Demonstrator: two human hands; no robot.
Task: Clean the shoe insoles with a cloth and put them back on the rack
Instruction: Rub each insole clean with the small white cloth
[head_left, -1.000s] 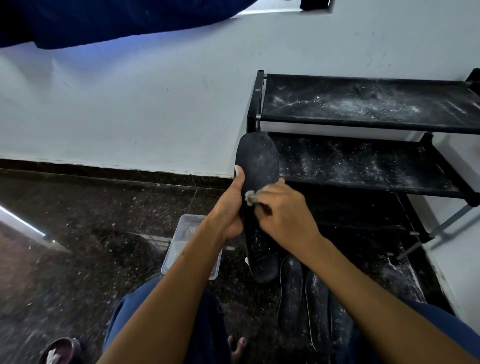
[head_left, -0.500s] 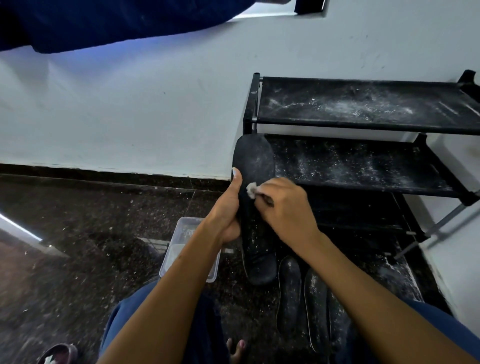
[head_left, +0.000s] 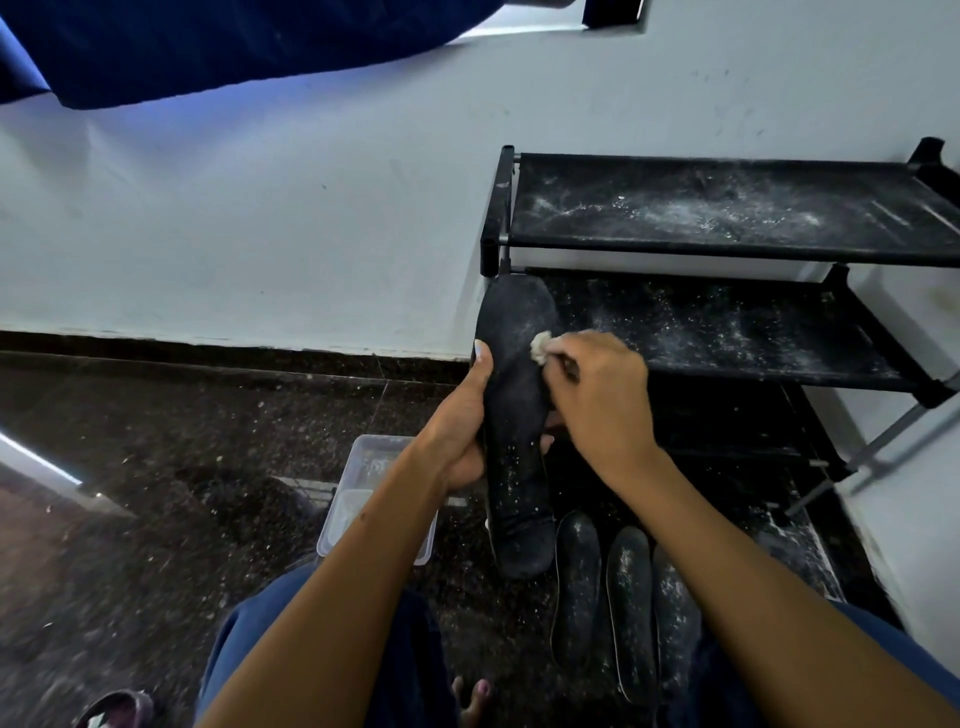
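Most of the cloth (head_left: 540, 345) is buried inside the right hand (head_left: 602, 400) — only a pale wad pokes out at the fingertips. The left hand (head_left: 460, 421) has its fingers hidden behind the insole (head_left: 517, 415). The rack (head_left: 727, 218) runs off the right edge. The plastic tray (head_left: 363, 467) is partly covered by the left forearm — contents too murky to tell. Bottom left, a sandal (head_left: 119, 709) is cut off.

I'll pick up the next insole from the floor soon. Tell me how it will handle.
Probably light and fairly stiff: the held insole stays nearly straight in the left hand. The floor insoles are dust-speckled, so the grip might slip.
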